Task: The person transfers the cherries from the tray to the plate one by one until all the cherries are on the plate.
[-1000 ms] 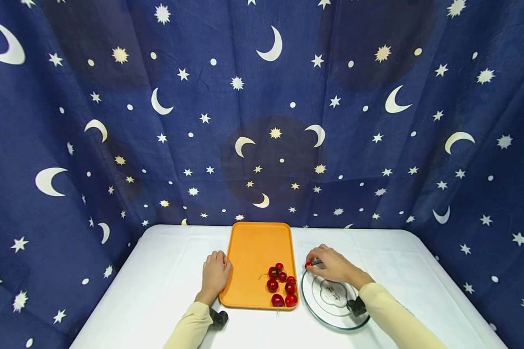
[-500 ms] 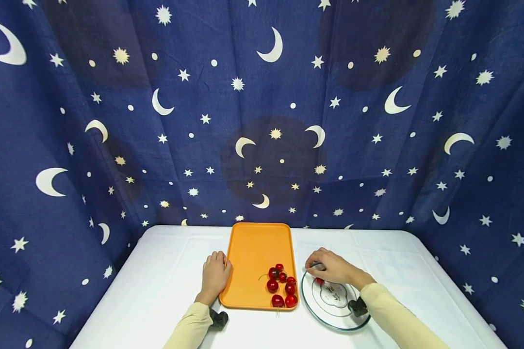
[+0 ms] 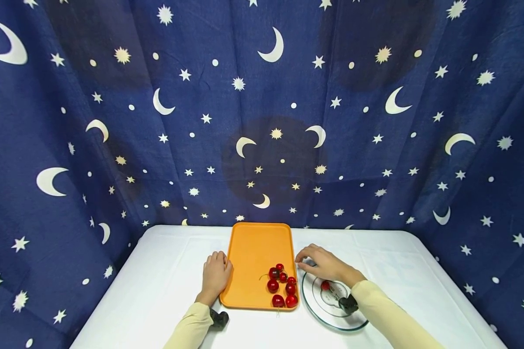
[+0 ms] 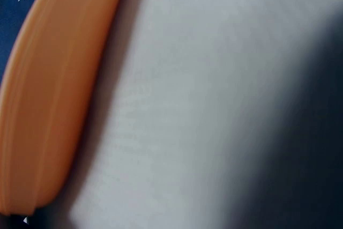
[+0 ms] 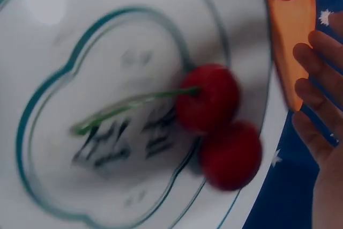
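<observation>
My left hand [image 3: 216, 274] holds the left edge of the orange tray [image 3: 257, 247], thumb at the rim; the left wrist view shows the tray's side [image 4: 59, 89] but no fingers. Red cherries [image 3: 272, 286] lie at the tray's near right, some with stems. My right hand [image 3: 325, 264], holding nothing, hovers above the far edge of a round glass plate [image 3: 327, 317], its fingertips close to the tray's right rim. A cherry [image 3: 325, 285] rests on the plate. In the right wrist view two cherries [image 5: 209, 99] touch there, one with a green stem, beside the loosely spread fingers [image 5: 316, 95].
A white cloth covers the table [image 3: 166, 266]. Behind it hangs a dark blue curtain [image 3: 192, 155] with moons and stars. Dark wrist cameras [image 3: 348, 304] sit under both wrists, the right one over the plate.
My right hand has let go of a cherry, which moved from the plate's far left edge toward its middle. That hand then shifted left toward the tray. The left hand stays still.
</observation>
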`<state>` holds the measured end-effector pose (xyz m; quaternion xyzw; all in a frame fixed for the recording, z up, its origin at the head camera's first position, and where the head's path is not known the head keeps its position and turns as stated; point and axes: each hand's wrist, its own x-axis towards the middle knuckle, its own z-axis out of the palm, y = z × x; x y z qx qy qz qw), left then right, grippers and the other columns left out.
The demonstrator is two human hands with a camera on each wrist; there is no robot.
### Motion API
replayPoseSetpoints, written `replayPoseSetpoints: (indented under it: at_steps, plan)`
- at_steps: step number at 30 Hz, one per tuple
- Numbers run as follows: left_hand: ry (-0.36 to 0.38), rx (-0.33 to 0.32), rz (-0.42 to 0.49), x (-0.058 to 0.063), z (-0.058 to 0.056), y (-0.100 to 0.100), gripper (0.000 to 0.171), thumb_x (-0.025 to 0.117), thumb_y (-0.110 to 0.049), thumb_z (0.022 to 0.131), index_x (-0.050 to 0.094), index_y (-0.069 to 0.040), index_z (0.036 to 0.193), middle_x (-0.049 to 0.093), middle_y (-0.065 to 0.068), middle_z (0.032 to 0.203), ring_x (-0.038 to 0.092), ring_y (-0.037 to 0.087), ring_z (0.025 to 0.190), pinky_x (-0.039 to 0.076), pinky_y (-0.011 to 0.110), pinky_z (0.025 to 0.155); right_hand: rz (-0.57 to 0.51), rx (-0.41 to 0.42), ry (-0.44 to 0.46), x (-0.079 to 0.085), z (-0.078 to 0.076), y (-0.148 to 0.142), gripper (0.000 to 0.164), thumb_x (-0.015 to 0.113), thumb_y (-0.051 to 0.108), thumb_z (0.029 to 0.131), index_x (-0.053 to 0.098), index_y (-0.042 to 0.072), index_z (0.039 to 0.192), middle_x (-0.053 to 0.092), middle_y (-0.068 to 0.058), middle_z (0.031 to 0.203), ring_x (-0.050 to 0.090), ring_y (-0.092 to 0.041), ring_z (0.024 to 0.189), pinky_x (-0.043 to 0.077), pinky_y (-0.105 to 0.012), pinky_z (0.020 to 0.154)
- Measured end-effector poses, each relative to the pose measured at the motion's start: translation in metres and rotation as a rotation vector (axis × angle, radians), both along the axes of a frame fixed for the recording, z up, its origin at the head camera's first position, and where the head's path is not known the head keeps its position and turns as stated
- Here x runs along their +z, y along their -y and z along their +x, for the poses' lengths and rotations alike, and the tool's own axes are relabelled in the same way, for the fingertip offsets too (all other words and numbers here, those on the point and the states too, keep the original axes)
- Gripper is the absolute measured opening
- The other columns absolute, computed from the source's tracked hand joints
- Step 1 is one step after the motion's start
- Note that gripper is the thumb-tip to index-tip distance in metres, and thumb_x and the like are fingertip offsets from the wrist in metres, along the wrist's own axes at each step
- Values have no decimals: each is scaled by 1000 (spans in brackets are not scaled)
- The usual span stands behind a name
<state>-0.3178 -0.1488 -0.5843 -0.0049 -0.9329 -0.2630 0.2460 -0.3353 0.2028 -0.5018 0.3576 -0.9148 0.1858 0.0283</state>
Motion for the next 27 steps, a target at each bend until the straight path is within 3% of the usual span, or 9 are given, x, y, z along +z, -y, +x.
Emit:
replayPoseSetpoints:
  at_steps: [5,9,19,24,27]
  plan:
    - [-20,0,-6,-1,-1,2,19,60,-18,91,46,-13,80,38,1,77,36,20,72,29,37,68,-16,17,28,4,-1,14,22,61,28,101,71,16,117,72,4,111,63,-16,106,53,-42,97]
    - [21,-1,-17,-5,-5,4,18,58,-21,94,47,-12,81,40,2,78,38,20,74,29,34,69,-4,24,40,9,0,27,21,61,25,101,70,16,118,72,5,112,62,-15,109,52,-43,99]
    - [-6,5,8,-1,0,-2,18,59,-17,91,47,-11,80,40,3,77,37,21,73,30,36,68,49,49,52,5,1,45,25,62,25,100,70,15,122,72,5,113,60,-13,100,53,-34,92]
    - [47,14,6,5,1,-2,18,61,-15,92,48,-11,80,40,4,78,39,22,75,30,36,70,53,58,-1,3,2,55,24,64,24,99,71,14,120,72,3,109,60,-15,101,51,-39,93]
    - [27,12,6,8,2,-2,18,61,-14,91,48,-11,81,40,3,78,39,22,74,31,36,70,67,45,-35,3,2,64,24,65,25,98,72,15,118,73,2,110,59,-15,101,50,-40,94]
